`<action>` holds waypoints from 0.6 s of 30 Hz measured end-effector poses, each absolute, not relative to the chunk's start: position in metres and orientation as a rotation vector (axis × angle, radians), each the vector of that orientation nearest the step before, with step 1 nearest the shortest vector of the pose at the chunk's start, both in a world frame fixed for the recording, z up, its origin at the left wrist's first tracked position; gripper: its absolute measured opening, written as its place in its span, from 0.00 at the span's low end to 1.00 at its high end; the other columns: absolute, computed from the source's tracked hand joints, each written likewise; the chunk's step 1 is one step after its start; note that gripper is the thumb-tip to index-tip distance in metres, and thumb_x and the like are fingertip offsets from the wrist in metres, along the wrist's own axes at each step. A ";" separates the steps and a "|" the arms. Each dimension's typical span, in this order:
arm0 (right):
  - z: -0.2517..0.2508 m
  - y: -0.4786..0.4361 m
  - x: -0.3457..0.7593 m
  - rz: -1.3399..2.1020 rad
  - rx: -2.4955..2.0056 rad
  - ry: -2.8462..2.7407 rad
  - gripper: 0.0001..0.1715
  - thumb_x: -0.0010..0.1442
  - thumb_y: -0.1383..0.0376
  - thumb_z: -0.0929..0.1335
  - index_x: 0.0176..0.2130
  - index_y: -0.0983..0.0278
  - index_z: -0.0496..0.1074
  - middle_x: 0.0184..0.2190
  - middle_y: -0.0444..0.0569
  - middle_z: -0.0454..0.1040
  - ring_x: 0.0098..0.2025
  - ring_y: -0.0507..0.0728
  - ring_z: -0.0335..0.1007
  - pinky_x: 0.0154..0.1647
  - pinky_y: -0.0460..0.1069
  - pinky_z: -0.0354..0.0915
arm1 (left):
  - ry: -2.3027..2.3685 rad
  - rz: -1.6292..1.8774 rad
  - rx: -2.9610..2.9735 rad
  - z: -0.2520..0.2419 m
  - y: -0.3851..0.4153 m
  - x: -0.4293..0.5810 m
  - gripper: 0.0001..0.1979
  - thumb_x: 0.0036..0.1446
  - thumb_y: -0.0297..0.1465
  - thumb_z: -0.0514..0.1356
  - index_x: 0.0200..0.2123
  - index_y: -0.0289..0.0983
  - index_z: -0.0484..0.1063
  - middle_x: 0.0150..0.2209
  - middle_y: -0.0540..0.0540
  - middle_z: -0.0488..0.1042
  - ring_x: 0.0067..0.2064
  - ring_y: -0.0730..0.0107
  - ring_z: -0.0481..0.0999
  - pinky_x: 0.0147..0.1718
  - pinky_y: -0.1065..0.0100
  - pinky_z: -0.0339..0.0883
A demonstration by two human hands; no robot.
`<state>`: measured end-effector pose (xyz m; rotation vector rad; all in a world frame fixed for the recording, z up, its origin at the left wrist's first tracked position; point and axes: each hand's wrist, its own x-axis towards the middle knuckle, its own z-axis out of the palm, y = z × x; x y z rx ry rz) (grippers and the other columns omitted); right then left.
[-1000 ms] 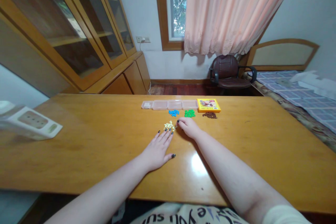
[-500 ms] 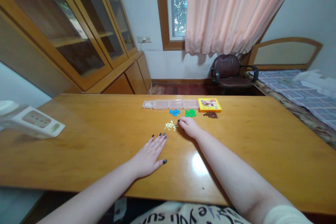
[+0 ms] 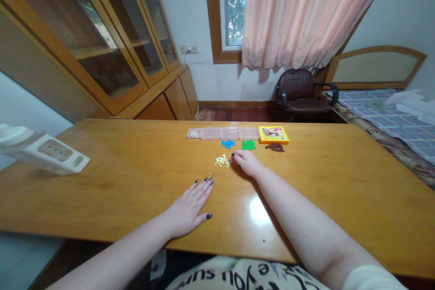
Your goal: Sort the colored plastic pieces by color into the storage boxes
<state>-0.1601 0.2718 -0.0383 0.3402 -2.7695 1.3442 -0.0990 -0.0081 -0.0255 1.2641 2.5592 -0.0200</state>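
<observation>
Where right hand meets yellow pieces, contact blurs.

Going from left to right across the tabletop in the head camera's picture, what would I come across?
White plastic device → left hand, lying flat → blue pile of small pieces → green pile → brown pile. The rest overlap these, so they are left out.
</observation>
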 end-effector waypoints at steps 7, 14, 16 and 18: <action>-0.039 0.271 -0.161 1.325 0.357 -2.771 0.15 0.59 0.65 0.59 0.29 0.65 0.72 0.27 0.45 0.72 0.31 0.53 0.65 0.33 0.45 0.55 | 2.590 -0.011 1.284 -0.024 -0.005 -0.106 0.39 0.59 0.48 0.48 0.66 0.37 0.38 0.67 0.39 0.38 0.67 0.56 0.38 0.63 0.54 0.39; -0.038 0.272 -0.160 1.324 0.338 -2.788 0.16 0.60 0.64 0.59 0.30 0.65 0.73 0.27 0.46 0.73 0.31 0.53 0.65 0.32 0.45 0.55 | 2.604 -0.011 1.288 -0.027 -0.003 -0.108 0.38 0.59 0.46 0.48 0.66 0.35 0.40 0.67 0.39 0.41 0.67 0.58 0.42 0.63 0.57 0.42; -0.038 0.272 -0.160 1.327 0.330 -2.796 0.16 0.60 0.63 0.59 0.29 0.65 0.73 0.27 0.46 0.73 0.31 0.53 0.66 0.33 0.45 0.56 | 2.655 -0.024 1.250 -0.032 -0.010 -0.109 0.37 0.59 0.47 0.47 0.66 0.34 0.42 0.67 0.39 0.42 0.67 0.57 0.43 0.63 0.57 0.43; -0.037 0.271 -0.160 1.334 0.323 -2.802 0.17 0.60 0.63 0.59 0.30 0.65 0.73 0.28 0.46 0.74 0.32 0.54 0.66 0.33 0.45 0.56 | 2.740 -0.022 1.180 -0.038 -0.020 -0.115 0.37 0.60 0.47 0.46 0.65 0.33 0.43 0.67 0.38 0.42 0.67 0.57 0.43 0.64 0.58 0.43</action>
